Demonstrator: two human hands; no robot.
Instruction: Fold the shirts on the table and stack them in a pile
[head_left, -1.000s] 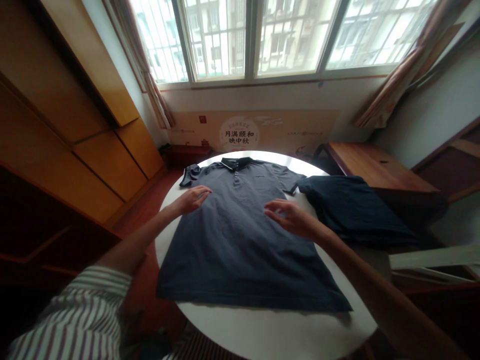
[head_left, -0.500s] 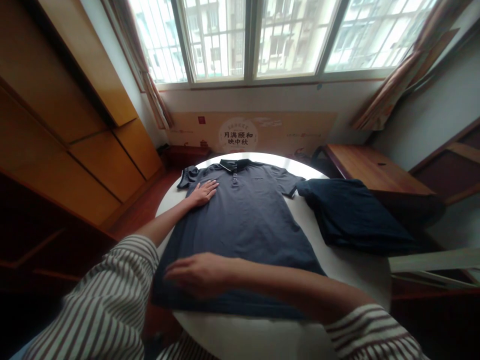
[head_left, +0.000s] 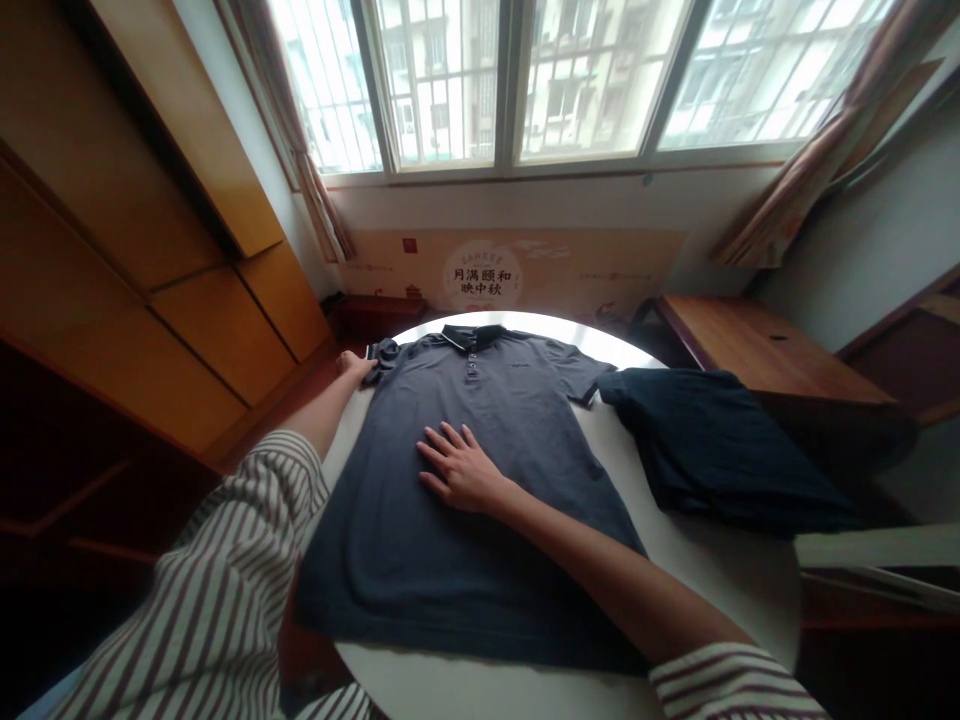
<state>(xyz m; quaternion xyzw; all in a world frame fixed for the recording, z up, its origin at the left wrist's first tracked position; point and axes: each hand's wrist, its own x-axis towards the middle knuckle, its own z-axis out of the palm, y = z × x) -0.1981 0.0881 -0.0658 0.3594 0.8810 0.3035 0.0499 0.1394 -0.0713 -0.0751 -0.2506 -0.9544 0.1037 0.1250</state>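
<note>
A dark grey polo shirt (head_left: 517, 415) lies spread front side up, its black collar toward the window and its hem at the near edge. My left hand (head_left: 355, 364) is at the cuff of the left-side sleeve, fingers closed on the cloth; the fingertips are partly hidden. Flat on the middle of the shirt front rests my right hand (head_left: 463, 470), fingers spread, holding nothing. The opposite sleeve reaches out to the right. Under the shirt is a white round table (head_left: 690, 570).
A folded dark navy garment (head_left: 720, 440) sits on the table's right side. Beyond it stands a wooden desk (head_left: 757, 345). Wooden cabinets (head_left: 202, 330) line the left, and a barred window (head_left: 585, 90) is ahead.
My left hand has moved from the shirt's upper front out to the left sleeve cuff and closed there. My right hand has gone from near the hem up to the shirt's middle.
</note>
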